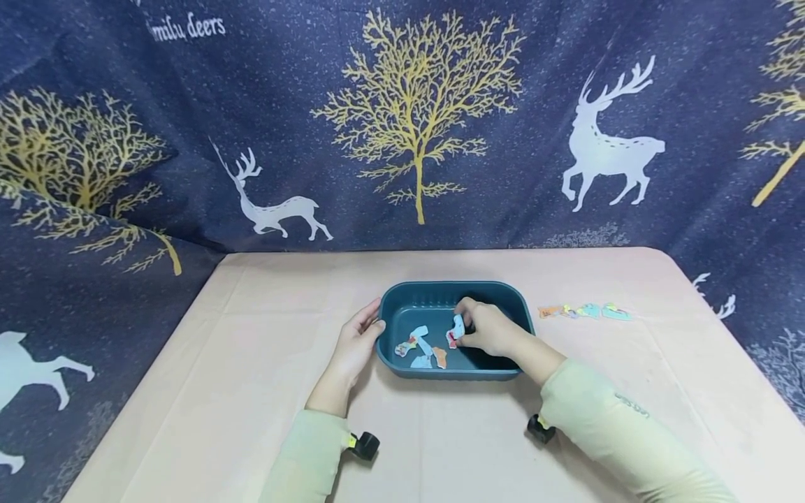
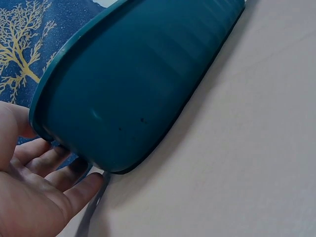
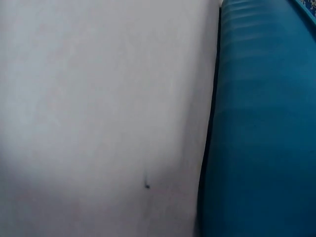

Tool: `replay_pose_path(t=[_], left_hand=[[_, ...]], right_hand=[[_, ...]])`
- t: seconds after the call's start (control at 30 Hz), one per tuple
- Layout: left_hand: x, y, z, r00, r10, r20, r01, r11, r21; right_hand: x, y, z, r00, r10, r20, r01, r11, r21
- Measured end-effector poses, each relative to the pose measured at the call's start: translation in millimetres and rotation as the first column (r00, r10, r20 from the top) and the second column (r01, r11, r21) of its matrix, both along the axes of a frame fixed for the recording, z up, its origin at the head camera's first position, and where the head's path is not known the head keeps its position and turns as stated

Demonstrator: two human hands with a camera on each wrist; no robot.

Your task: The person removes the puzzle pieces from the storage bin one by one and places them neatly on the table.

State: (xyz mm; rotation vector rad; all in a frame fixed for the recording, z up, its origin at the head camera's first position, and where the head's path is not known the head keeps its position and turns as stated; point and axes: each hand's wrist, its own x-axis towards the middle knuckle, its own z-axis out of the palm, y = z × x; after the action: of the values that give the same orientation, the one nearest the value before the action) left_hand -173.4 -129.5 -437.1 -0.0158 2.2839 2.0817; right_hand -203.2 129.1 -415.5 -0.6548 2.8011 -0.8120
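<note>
A dark teal plastic basin [image 1: 393, 367] stands on the table with several small, colourful puzzle pieces [image 1: 423, 349] in its left part. My left hand [image 1: 357, 342] holds the basin's left end, thumb at the rim and fingers along the outside. The left wrist view shows that hand [image 2: 44, 187] against the basin's outer wall [image 2: 128, 94]. Reaching over the right side into the basin, my right hand [image 1: 490, 328] pinches a light blue and red puzzle piece [image 1: 456, 330]. In the right wrist view only the basin's outside [image 3: 261, 123] appears; the hand is out of frame.
Right of the basin, several puzzle pieces [image 1: 585, 311] lie in a row, some touching, on the pale tablecloth [image 1: 264, 391]. A dark blue curtain [image 1: 277, 126] with deer and trees hangs behind the table's far edge. Small black cameras [image 1: 365, 446] are strapped at both wrists.
</note>
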Motion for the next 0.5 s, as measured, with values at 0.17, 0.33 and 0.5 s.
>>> replay_pose_path(t=[0.17,0.33,0.5], left_hand=[[0.3,-0.6,0.2,1.0,-0.006,-0.002,0.006,1.0,-0.01],[-0.1,-1.3,-0.2,1.0,0.001,0.002,-0.001,1.0,-0.004],[0.2,-0.7,-0.3,1.0,0.003,0.008,-0.003,1.0,0.001]], right_hand=[[1.5,-0.3,2.4,1.0,-0.016,0.023,0.016,0.999,-0.028],[2.9,0.7,6.1,0.999,-0.039,0.015,0.04,0.997,-0.066],[3.3,4.1,8.1,0.997,-0.071,0.003,0.071,0.99,-0.12]])
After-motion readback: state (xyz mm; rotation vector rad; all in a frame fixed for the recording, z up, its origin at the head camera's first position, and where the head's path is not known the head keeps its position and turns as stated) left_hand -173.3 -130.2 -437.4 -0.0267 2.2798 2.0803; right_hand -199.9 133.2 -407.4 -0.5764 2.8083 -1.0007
